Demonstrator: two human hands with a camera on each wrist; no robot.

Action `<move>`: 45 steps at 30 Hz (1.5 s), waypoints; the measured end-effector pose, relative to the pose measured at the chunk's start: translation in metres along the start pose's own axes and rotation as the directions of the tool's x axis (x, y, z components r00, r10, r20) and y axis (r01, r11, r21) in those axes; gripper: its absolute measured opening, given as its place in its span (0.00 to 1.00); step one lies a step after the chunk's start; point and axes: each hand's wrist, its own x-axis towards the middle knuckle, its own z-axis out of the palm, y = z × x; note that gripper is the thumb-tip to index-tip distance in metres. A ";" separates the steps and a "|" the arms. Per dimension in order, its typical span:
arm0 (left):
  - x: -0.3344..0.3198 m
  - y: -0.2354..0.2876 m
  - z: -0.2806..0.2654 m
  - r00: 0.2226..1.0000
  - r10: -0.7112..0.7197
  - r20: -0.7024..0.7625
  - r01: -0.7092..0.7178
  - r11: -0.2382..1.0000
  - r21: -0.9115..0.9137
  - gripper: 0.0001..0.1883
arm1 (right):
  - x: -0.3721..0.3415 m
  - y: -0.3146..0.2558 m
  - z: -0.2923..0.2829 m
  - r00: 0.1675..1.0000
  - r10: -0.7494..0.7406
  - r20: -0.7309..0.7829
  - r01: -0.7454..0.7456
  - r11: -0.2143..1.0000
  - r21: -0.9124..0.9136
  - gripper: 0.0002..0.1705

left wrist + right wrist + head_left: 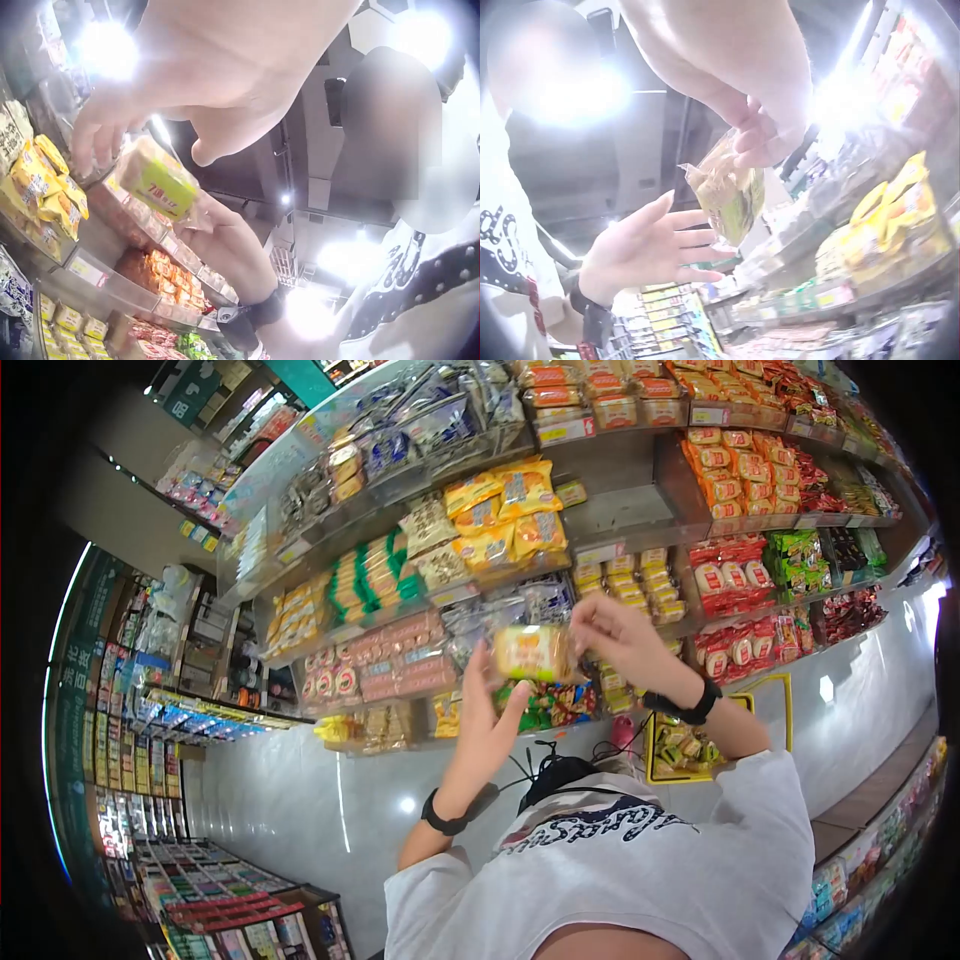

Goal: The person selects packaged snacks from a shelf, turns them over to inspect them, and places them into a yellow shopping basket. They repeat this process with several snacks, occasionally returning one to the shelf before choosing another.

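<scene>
A small clear-wrapped snack pack with a yellow-green label [533, 652] is held up in front of the shelves. My right hand [625, 645] pinches its wrapper at one end; the right wrist view shows fingertips and thumb of that hand [769, 135] closed on the top of the pack [731, 195]. On the pack's other side is my left hand [490, 725], fingers extended and thumb apart. Its fingers look spread in the right wrist view, where the left hand [649, 251] is beside the pack; whether a fingertip touches it I cannot tell.
Tiered shelves ahead carry yellow bags [510, 510], orange packs [740, 475], red packs [735, 575] and pink packs [400, 655]. A yellow-rimmed basket [652, 750] with several small packs stands on the floor [300, 790] at my right. More shelving [240, 905] is at lower left.
</scene>
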 end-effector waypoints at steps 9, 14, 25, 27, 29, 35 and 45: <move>-0.086 0.009 -0.047 0.988 -0.088 -0.124 0.041 0.941 -0.335 0.25 | -0.088 -0.038 0.090 0.962 -0.266 0.054 0.265 0.878 -0.398 0.03; -0.105 0.000 -0.036 0.977 -0.185 0.109 0.212 0.913 -0.349 0.17 | -0.128 -0.036 0.088 0.971 -0.211 -0.113 0.141 0.886 -0.441 0.04; -0.131 0.024 0.043 0.930 -0.168 0.328 0.293 0.877 -0.380 0.15 | -0.221 -0.031 0.045 0.932 -0.019 -0.362 -0.091 0.955 -0.282 0.03; -0.136 0.038 0.061 0.923 -0.186 0.337 0.314 0.870 -0.380 0.15 | -0.242 -0.033 0.031 0.920 0.132 -0.370 -0.199 0.968 -0.150 0.04; -0.146 0.052 0.082 0.929 -0.209 0.304 0.321 0.863 -0.389 0.14 | -0.258 -0.028 0.016 0.933 0.126 -0.336 -0.169 0.980 -0.102 0.06; -0.199 0.078 0.140 0.943 -0.312 0.116 0.331 0.850 -0.410 0.14 | -0.291 -0.044 -0.024 0.980 -0.025 -0.197 -0.018 0.976 -0.217 0.09; -0.267 0.104 0.130 0.944 -0.283 0.170 0.326 0.874 -0.359 0.14 | -0.354 -0.049 -0.014 0.994 0.108 -0.023 -0.110 0.989 -0.097 0.09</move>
